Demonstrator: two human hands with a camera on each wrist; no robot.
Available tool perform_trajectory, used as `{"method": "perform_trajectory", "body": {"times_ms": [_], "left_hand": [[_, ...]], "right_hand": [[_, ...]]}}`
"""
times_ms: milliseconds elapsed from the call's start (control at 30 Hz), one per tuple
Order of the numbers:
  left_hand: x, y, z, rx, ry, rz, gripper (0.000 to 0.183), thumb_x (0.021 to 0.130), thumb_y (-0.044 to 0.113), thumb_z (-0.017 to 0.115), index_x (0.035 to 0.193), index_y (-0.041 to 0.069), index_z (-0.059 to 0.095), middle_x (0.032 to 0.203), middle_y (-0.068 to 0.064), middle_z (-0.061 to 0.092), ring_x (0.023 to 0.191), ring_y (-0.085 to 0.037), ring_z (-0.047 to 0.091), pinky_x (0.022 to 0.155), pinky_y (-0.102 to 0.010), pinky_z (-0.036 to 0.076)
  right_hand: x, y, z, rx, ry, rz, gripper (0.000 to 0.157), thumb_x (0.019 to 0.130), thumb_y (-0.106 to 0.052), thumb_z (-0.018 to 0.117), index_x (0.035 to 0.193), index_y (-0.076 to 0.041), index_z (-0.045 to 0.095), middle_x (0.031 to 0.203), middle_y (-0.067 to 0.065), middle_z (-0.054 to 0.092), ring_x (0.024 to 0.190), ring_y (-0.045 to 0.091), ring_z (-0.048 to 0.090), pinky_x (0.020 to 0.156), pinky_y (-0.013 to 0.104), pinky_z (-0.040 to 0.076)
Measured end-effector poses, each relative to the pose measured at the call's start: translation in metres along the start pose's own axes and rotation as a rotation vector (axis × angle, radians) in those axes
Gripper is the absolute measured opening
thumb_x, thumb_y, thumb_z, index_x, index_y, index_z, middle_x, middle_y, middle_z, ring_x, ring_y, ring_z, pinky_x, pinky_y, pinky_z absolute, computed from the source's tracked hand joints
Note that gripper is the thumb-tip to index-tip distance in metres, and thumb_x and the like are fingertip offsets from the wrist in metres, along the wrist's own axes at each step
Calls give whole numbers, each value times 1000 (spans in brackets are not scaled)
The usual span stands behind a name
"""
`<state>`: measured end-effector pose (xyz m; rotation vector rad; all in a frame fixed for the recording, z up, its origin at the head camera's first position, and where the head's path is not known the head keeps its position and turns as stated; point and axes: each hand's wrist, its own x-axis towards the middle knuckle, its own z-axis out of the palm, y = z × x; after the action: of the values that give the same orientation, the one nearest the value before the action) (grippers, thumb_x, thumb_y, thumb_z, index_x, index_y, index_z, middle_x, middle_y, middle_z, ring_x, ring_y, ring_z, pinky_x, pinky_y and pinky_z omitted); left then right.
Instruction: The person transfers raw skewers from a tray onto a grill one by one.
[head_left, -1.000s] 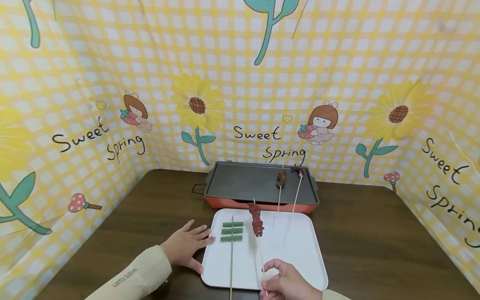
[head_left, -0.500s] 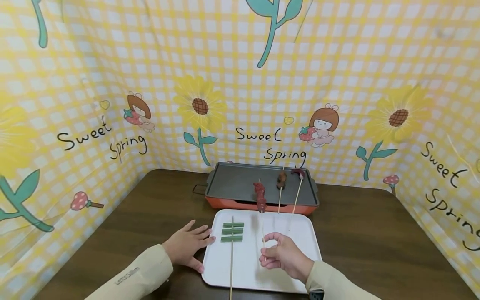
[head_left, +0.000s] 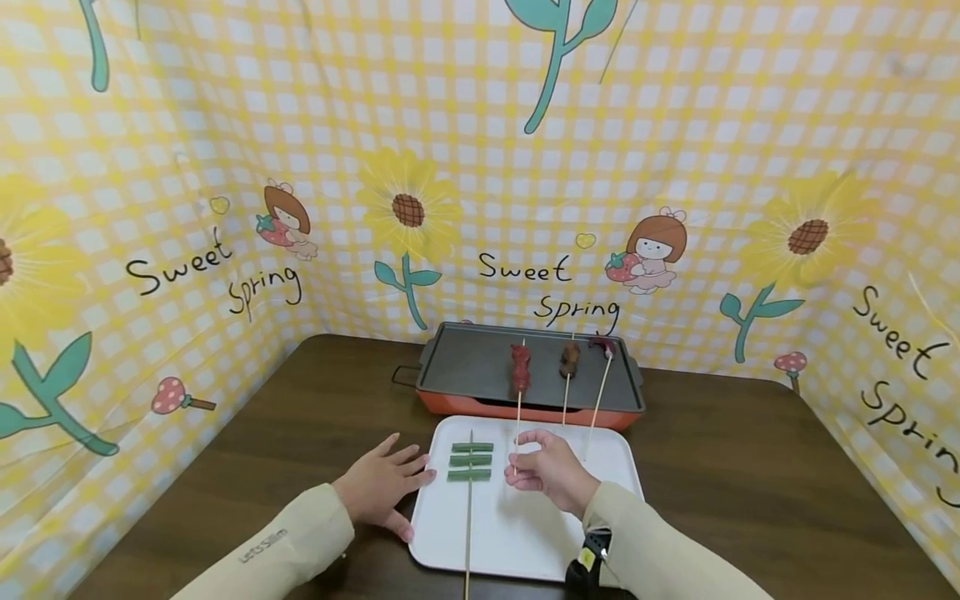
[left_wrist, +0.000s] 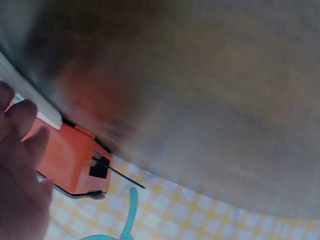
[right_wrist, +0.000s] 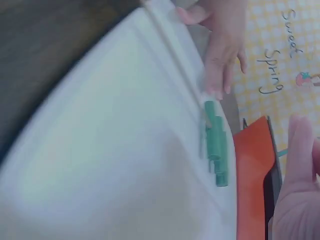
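My right hand (head_left: pixel 553 472) pinches the stick of a red meat skewer (head_left: pixel 521 369), whose meat end is over the left-middle part of the griddle (head_left: pixel 471 354); whether it touches the plate I cannot tell. Fingers spread, my left hand (head_left: pixel 382 485) rests at the left rim of the white tray (head_left: pixel 517 533). On that tray lies a green vegetable skewer (head_left: pixel 470 461), its stick sticking out past the front edge. The right wrist view shows the green pieces (right_wrist: pixel 216 142) close to the left hand's fingertips.
A brown meat skewer (head_left: pixel 570 360) and a dark red skewer (head_left: pixel 602 346) lie on the griddle's right side, sticks toward the tray. The griddle has an orange base (head_left: pixel 465 406) and a wire handle (head_left: pixel 405 376) at left. Behind the wooden table (head_left: pixel 720 467) hangs a checked cloth (head_left: pixel 480 167).
My right hand has moved forward, carrying the red meat skewer from above the tray to over the griddle. The left hand has stayed at the tray's rim.
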<state>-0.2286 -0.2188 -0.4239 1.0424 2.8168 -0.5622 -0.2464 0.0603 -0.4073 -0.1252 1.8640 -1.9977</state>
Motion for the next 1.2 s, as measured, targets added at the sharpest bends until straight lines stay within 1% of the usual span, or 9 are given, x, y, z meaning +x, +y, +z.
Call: {"method": "perform_trajectory", "body": {"times_ms": [133,333,400,567,633,833,1000,1100,1200], "left_hand": [[1,-1,3,-3,26,9,88,73,77,51,140,20,53,143,-3,49,132,-23,44,109,-51,25],[2,-4,6,-36,93,21,88,69,76,56,135,18,57,138,-7,53,125,-25,51,106,-51,30],[2,-5,6,-39,103,22,88,68,76,57,134,18,58,137,-7,54,123,-26,53,105,-51,31],[2,-5,3,-7,126,33,87,67,77,57,131,18,61,134,-6,57,118,-25,55,103,-50,34],[2,-4,3,10,145,45,87,67,78,57,129,18,63,132,-6,58,116,-25,56,102,-50,35],[1,-3,8,14,170,56,88,66,80,56,128,18,63,131,-5,58,114,-24,56,101,-49,38],[0,-4,13,6,181,53,88,67,80,55,129,17,63,132,-5,57,114,-23,56,100,-50,38],[0,-4,13,-2,186,54,88,68,79,54,129,17,62,133,-5,57,114,-23,55,100,-50,38],[2,-4,12,-3,187,56,88,68,80,54,129,17,62,133,-5,56,114,-23,55,100,-50,38]], "right_hand": [[8,-11,0,13,-7,20,31,94,5,51,123,9,39,75,7,67,61,10,65,59,22,54],[19,-26,-3,-17,37,24,31,95,4,52,124,8,42,83,13,68,63,13,66,61,24,55],[23,-29,-5,-17,55,29,32,94,4,53,124,8,43,84,14,68,63,13,66,61,24,55],[33,-31,-9,-16,96,43,30,94,4,54,122,8,44,82,13,68,62,14,66,60,24,55],[37,-31,-11,-13,110,46,28,94,4,54,120,8,45,80,11,68,62,14,66,59,25,55],[46,-33,-16,-18,138,60,28,93,5,54,121,8,47,80,11,67,62,14,65,59,25,55],[51,-36,-19,-37,154,63,26,93,5,55,119,8,49,87,18,67,61,15,65,60,26,56],[54,-37,-21,-55,175,59,24,93,5,56,116,7,50,91,22,67,60,15,65,60,26,56],[56,-37,-23,-69,200,55,24,92,5,56,115,7,50,91,23,66,59,15,64,60,27,56]]}}
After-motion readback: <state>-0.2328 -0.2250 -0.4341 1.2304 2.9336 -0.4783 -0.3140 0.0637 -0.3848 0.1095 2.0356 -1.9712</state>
